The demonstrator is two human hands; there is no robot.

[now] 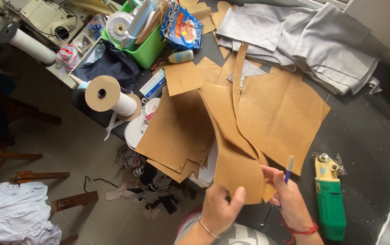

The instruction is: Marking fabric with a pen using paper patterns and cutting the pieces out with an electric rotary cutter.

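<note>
Both hands are down at the near edge of the dark bench (367,136). The left hand (217,209) pinches the lower edge of a brown paper pattern piece (235,168), thumb on top. The right hand (285,193) touches the same piece from the other side and has a blue-and-white pen (289,168) in its grip, tip upward. More brown paper pieces (276,109) fan out across the bench beyond. Just right of the hand lies a green and cream electric cutter (329,199). Grey fabric (304,41) is heaped at the far side. A green basket (147,47) and a white tape roll (108,95) stand far left.
</note>
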